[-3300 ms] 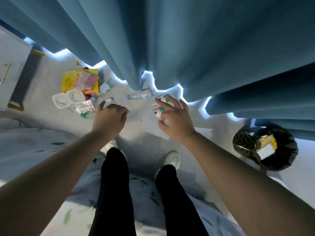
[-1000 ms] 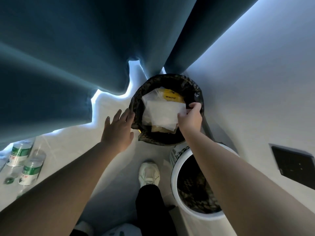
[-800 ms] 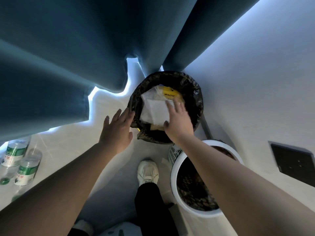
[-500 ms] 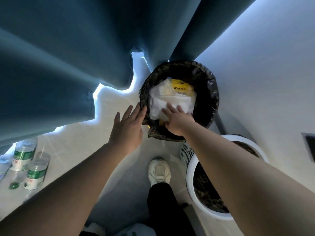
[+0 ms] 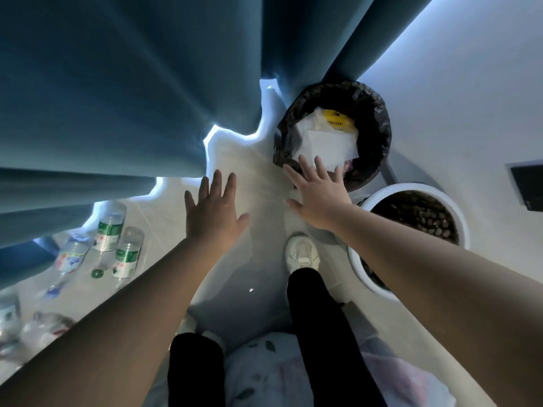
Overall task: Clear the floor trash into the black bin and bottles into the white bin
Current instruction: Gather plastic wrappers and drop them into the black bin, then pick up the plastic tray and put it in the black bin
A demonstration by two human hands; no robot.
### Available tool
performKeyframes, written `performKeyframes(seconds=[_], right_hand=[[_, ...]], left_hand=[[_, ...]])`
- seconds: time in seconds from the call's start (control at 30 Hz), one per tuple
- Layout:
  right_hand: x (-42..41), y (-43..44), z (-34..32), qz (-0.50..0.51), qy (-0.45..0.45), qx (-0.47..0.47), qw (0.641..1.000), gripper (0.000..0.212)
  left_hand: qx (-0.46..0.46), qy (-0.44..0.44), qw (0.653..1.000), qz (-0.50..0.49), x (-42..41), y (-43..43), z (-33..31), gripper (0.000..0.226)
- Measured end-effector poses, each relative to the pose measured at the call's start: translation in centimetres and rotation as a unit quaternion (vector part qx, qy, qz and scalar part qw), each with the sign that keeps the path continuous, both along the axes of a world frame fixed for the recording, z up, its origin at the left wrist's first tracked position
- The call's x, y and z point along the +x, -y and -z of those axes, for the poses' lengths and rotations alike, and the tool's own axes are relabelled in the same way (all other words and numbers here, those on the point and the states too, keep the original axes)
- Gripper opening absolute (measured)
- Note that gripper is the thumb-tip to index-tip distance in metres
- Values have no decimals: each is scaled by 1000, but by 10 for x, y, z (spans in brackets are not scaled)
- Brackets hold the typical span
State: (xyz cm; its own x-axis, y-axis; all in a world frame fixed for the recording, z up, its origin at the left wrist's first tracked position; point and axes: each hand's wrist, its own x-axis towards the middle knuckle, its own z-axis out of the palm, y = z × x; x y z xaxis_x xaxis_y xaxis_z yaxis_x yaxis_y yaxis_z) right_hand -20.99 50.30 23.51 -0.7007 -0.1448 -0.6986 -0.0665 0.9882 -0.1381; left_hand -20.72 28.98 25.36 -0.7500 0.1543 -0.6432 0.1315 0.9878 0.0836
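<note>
The black bin [image 5: 379, 136] stands by the wall, lined with a dark bag. White paper [image 5: 329, 145] and a yellow packet [image 5: 336, 120] lie inside it. My right hand [image 5: 318, 192] hovers at the bin's near rim with fingers spread and holds nothing. My left hand [image 5: 213, 211] is open over the bare floor, left of the bin. The white bin [image 5: 357, 261] stands just right of my right arm. Clear plastic bottles with green labels [image 5: 110, 227] [image 5: 127, 254] and one with a blue label [image 5: 70, 257] lie on the floor at the left.
Blue curtains [image 5: 132, 98] hang across the back and left. A white wall [image 5: 470, 98] rises at the right with a dark panel [image 5: 529, 186] on it. My white shoe [image 5: 302, 254] stands between the bins and the bottles. More crumpled plastic [image 5: 41, 330] lies at far left.
My right hand let go of the white paper in the black bin and drew back to its near rim. My left hand shifted left, and more bottles came into view.
</note>
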Motion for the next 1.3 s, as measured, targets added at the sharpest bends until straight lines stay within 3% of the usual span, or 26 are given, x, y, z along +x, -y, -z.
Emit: performKeyframes(seconds=[0.4, 0.8, 1.07, 1.3], right_hand=[[60, 235, -44, -165, -11, -24, 986, 73], [152, 489, -99, -331, 10, -32, 943, 75], [163, 572, -137, -419, 7, -40, 907, 75], [180, 658, -129, -484, 25, -34, 874, 73]], left_hand=[[-114, 24, 982, -147, 142, 231, -43, 85], [-128, 63, 931, -337, 294, 463, -99, 86], [-129, 88, 878, -452, 349, 526, -136, 88], [-129, 111, 840, -515, 390, 581, -107, 88]])
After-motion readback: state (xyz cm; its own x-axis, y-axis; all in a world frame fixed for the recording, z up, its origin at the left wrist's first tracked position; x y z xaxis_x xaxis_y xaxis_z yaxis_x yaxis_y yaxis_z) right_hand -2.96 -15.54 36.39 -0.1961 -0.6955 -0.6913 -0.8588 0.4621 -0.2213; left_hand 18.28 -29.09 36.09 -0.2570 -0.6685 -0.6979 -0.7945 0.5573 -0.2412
